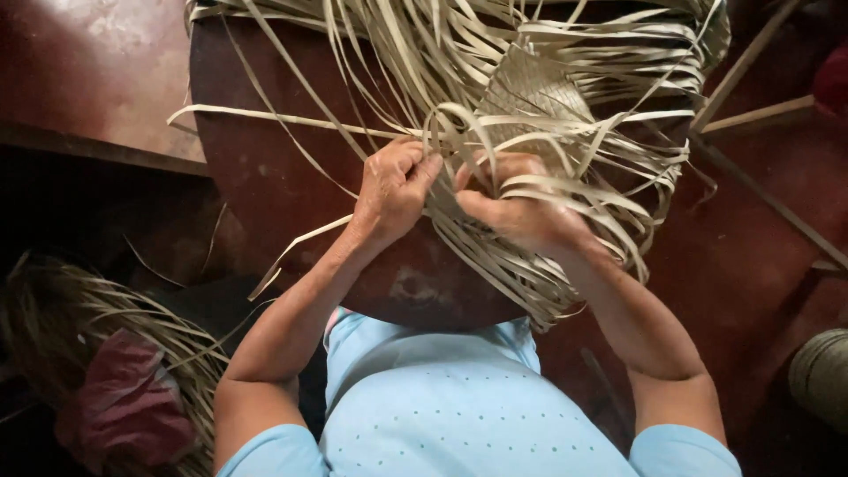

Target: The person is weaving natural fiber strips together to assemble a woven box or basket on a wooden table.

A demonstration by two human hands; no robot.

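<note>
A partly woven mat of pale palm-leaf strips point(535, 88) lies on a round dark wooden table point(265, 168), with many loose strips fanning out on all sides. My left hand point(393, 185) is closed, pinching strips at the near edge of the weave. My right hand point(508, 199) is closed too, gripping a bundle of strips just beside the left. Several strips drape over my right hand and wrist. The fingertips of both hands are partly hidden among the strips.
A bundle of dry strips point(106, 309) with a pink cloth point(124, 397) on it lies on the floor at lower left. Thin wooden sticks point(751, 115) lean at the right. A grey round object point(821, 375) sits at the lower right. The floor is reddish-brown.
</note>
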